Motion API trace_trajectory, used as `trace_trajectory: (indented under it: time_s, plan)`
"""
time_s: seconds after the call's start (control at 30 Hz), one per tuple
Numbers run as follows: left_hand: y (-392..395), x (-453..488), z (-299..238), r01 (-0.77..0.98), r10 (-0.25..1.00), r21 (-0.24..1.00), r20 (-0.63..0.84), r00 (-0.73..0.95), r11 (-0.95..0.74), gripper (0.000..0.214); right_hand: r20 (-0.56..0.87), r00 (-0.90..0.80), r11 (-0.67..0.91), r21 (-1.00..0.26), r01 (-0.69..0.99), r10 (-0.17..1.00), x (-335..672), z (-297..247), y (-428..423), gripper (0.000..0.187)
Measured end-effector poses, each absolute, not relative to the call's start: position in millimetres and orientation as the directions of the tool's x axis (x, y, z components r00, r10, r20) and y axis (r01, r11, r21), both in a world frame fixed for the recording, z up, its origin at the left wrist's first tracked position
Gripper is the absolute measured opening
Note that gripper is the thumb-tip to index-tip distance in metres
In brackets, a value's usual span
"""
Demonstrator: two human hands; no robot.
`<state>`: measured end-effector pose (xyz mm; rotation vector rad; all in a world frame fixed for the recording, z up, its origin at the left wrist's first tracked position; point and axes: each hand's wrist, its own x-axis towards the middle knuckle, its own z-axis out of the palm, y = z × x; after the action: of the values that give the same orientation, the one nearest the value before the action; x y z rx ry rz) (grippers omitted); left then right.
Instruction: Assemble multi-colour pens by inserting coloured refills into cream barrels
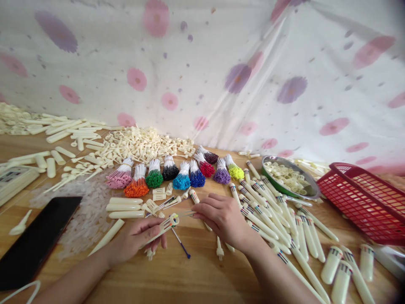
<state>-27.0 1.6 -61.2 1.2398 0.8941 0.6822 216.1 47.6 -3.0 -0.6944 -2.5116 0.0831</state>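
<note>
My left hand (136, 240) is closed round a cream pen barrel (164, 226), holding it tilted with its open end up and to the right. My right hand (221, 215) is pinched on a thin refill (186, 214) whose tip points at the barrel's open end. A loose blue refill (181, 243) lies on the wooden table (177, 278) just below the two hands. Behind them stands a row of refill bundles in several colours (171, 175).
Assembled pens (278, 219) lie piled at the right, beside a metal bowl of small parts (289, 177) and a red basket (363, 198). Cream caps and barrels (136, 143) cover the back left. A black phone (34, 240) lies at the left.
</note>
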Motion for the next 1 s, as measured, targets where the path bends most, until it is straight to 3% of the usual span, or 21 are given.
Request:
trace_trajectory:
  time_s: [0.47,1.0]
  plan:
    - [2,-29,-63,0.187,0.909,0.979,-0.153,0.388,0.085,0.035,0.449,-0.700,0.830,-0.348,0.437,0.556,215,-9,49,0.021]
    - [-1,-31,-65,0.174,0.892,0.979,-0.170,0.419,0.105,0.037,0.441,-0.731,0.853,-0.308,0.422,0.521,215,-13,45,0.018]
